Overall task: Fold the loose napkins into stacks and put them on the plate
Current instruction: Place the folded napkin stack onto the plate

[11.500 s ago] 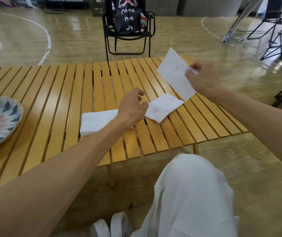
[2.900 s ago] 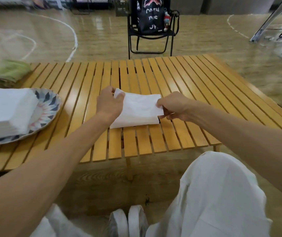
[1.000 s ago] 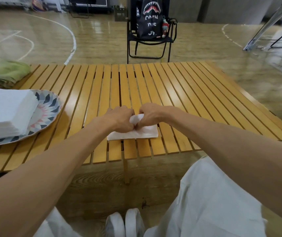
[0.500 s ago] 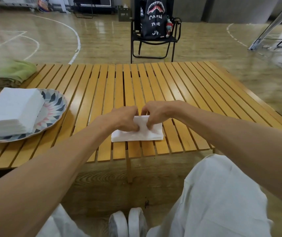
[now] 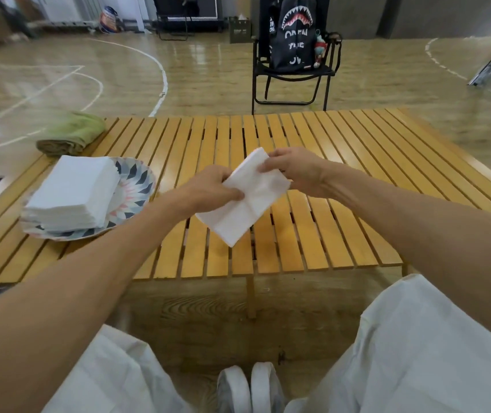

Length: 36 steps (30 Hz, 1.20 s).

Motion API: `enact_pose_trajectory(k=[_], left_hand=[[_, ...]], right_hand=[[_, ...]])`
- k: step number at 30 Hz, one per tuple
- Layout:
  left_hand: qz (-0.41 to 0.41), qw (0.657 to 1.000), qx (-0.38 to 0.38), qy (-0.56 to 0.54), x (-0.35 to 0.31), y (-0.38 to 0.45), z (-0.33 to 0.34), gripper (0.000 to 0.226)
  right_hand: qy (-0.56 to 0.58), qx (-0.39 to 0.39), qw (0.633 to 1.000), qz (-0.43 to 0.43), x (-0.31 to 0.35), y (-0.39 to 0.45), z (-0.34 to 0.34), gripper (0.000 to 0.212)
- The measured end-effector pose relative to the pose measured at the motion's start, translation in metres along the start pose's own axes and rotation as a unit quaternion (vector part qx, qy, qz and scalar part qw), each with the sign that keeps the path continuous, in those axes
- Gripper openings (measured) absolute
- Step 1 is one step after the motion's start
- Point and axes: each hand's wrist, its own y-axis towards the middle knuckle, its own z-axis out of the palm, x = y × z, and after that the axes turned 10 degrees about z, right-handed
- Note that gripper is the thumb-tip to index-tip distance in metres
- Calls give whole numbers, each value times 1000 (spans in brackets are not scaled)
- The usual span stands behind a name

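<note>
I have just lifted the folded napkin (image 5: 247, 201) off the slatted counter (image 5: 342, 162), where half a second ago I was pressing it flat. My left hand (image 5: 211, 189) pinches its left edge and my right hand (image 5: 295, 169) pinches its far corner, so it hangs tilted above the counter. To the left, the plate (image 5: 137, 186) carries a tall napkin stack (image 5: 74, 192). I judge the fold finished and this napkin ready to join that stack.
</note>
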Motion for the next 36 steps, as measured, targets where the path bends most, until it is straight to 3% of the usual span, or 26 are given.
enact_pose_trajectory(k=[2,6,12,16,22,26,31,36], left_hand=[[-16,997,-58,-40,9,-10,-17,27],[-56,974,-163,-146,29,-33,-54,29],[-120,946,-277,-119,75,-68,-124,36],[-151,940,-304,-26,106,-87,-163,19],[-179,927,-312,101,139,-93,-184,25],[-184,921,-319,129,158,-89,-187,26],[-205,921,-297,144,178,-88,-185,49],[-197,919,-312,141,188,-89,-179,50]], right_hand=[[84,33,996,20,3,4,17,37],[147,117,981,56,19,15,74,43],[139,89,985,41,79,34,170,16],[104,53,993,29,110,56,225,22],[46,15,999,16,121,81,278,22],[31,-11,999,16,120,88,293,26],[-27,-50,998,14,119,97,300,22],[-33,-59,997,23,114,106,304,30]])
